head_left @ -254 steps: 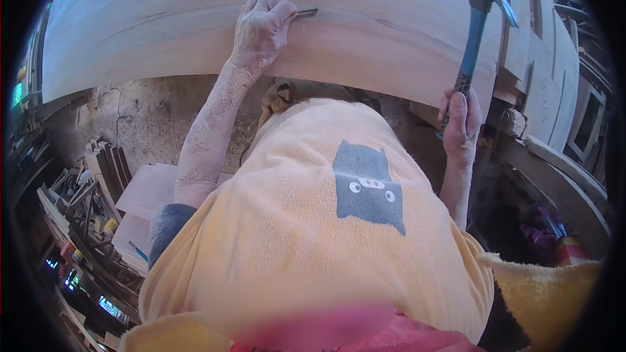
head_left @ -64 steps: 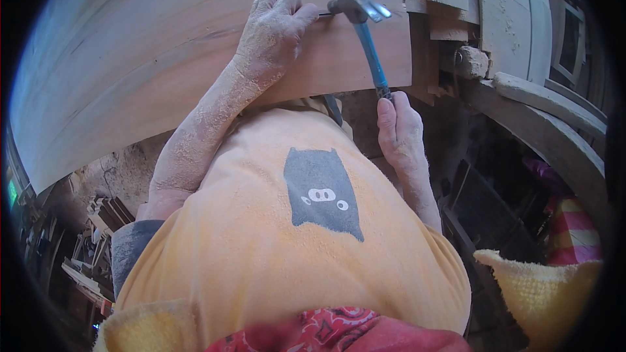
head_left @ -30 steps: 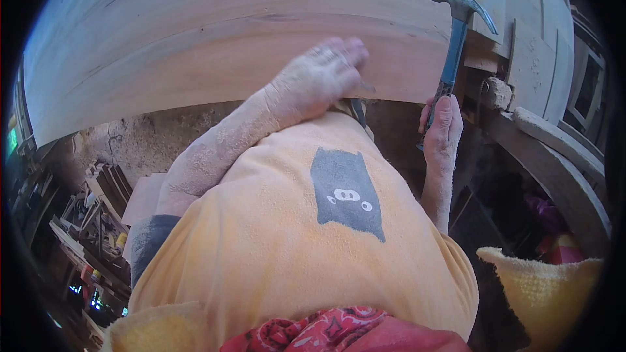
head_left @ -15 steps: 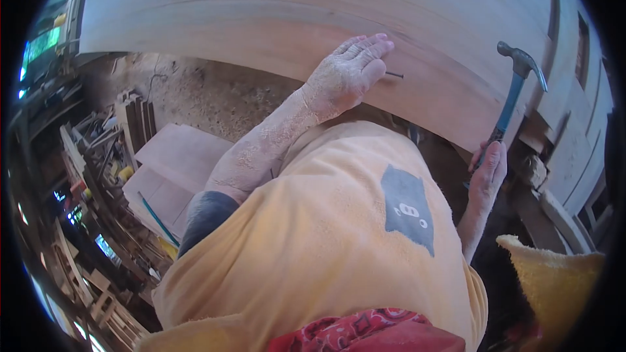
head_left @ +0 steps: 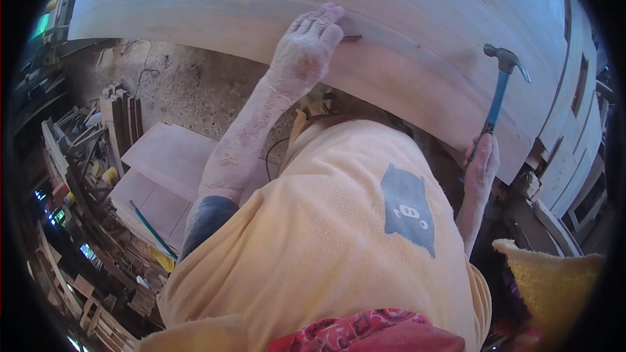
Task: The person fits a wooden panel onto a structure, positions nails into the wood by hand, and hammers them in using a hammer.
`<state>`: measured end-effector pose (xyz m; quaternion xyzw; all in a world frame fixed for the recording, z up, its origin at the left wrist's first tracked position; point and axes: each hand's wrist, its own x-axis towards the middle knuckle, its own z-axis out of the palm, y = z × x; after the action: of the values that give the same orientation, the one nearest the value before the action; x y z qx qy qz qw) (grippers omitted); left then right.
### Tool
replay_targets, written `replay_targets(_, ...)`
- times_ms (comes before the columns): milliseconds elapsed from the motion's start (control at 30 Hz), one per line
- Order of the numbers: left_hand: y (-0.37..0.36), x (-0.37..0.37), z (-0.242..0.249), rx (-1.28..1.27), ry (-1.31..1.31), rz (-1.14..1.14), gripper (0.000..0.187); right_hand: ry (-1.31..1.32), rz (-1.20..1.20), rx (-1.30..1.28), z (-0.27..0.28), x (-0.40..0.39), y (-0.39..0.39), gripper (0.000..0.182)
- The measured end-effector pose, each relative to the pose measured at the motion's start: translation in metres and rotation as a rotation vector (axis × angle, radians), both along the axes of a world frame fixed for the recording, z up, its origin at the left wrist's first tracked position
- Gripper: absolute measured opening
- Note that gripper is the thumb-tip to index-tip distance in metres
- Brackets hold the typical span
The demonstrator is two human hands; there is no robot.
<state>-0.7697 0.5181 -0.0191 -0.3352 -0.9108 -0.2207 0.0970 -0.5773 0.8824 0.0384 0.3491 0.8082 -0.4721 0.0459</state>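
Observation:
My left hand [head_left: 305, 49], dusty and with its fingers drawn together, rests over the near part of a wide pale wooden panel [head_left: 215, 16]. A thin dark nail [head_left: 352, 37] sticks out to the right from under its thumb side; the rest of it is hidden by the hand. Beside the nail is a brownish patch I cannot make out. At the right, my right hand [head_left: 482, 156] is wrapped round the lower handle of a claw hammer [head_left: 497, 101]. The hammer stands head up, its blue shaft showing above the fist and its claw pointing right.
Stacked boards [head_left: 156, 186] lie at the lower left, with a thin teal stick [head_left: 151, 228] against them. Scrap wood [head_left: 72, 156] fills the far left. More planks [head_left: 574, 163] stand at the right. A yellow cloth-like piece [head_left: 554, 280] is at the lower right.
My left hand has moved left and farther across the panel, the nail moving with it. The hammer and my right hand have shifted slightly left, and the view has shifted a little.

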Motion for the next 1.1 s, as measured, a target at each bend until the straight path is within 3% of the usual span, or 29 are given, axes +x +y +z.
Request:
replay_targets(200, -0.056, -0.032, -0.001, 0.078, 0.0, 0.15, 0.013, -0.007, -0.001, -0.027, 0.002, -0.021, -0.059, 0.043)
replay_targets(567, -0.064, -0.063, -0.008, 0.111, 0.05, 0.042, 0.011, 0.027, 0.135, -0.125, 0.022, -0.065, -0.146, 0.043)
replay_targets(867, -0.058, -0.061, -0.01, 0.122, 0.09, 0.047, 0.014, 0.05, 0.491, 0.117, 0.036, -0.087, -0.17, 0.047)
replay_targets(1067, -0.062, -0.062, -0.012, 0.13, 0.095, 0.04, 0.015, -0.189, 0.671, 0.399, 0.019, -0.097, -0.175, 0.044)
replay_targets(1100, -0.062, -0.062, -0.011, 0.153, 0.09, 0.039, 0.015, -0.141, 0.645, 0.33, 0.021, -0.098, -0.174, 0.042)
